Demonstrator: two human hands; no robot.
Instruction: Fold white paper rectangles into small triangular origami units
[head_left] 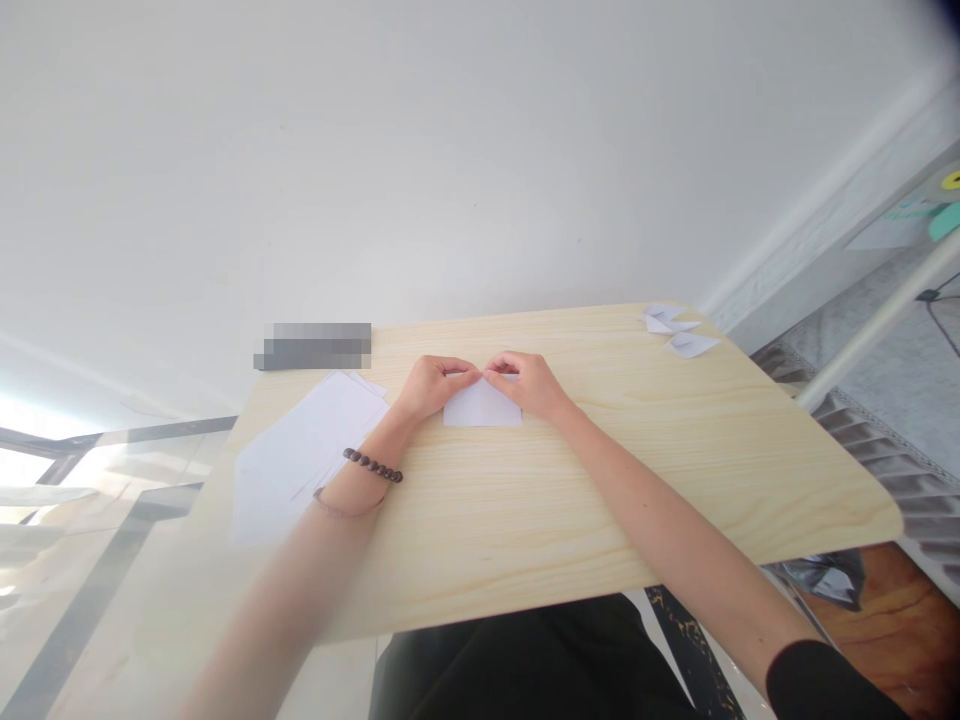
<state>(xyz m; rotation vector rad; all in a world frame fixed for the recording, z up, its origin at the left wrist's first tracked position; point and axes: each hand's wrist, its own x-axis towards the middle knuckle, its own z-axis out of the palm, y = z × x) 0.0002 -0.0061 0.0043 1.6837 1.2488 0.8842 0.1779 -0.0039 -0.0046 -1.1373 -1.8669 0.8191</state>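
A small white sheet of paper (pixel 481 406) lies on the wooden table in front of me, its lower edge straight and facing me. At its upper edge my left hand (pixel 439 384) pinches the paper from the left, thumb and fingers closed. My right hand (pixel 529 382) grips the same edge from the right, also closed. The two thumb tips almost meet at the middle of that edge. Part of the paper's top and sides is covered by my fingers. Dark beads and a thin band circle my left wrist.
On the table (pixel 480 540), a stack of white paper sheets (pixel 292 450) lies to the left, partly behind my left forearm. Several folded white paper pieces (pixel 691 345) rest at the far right corner. A blurred-out dark object (pixel 313 347) sits at the back left. A wall (pixel 480 160) rises behind.
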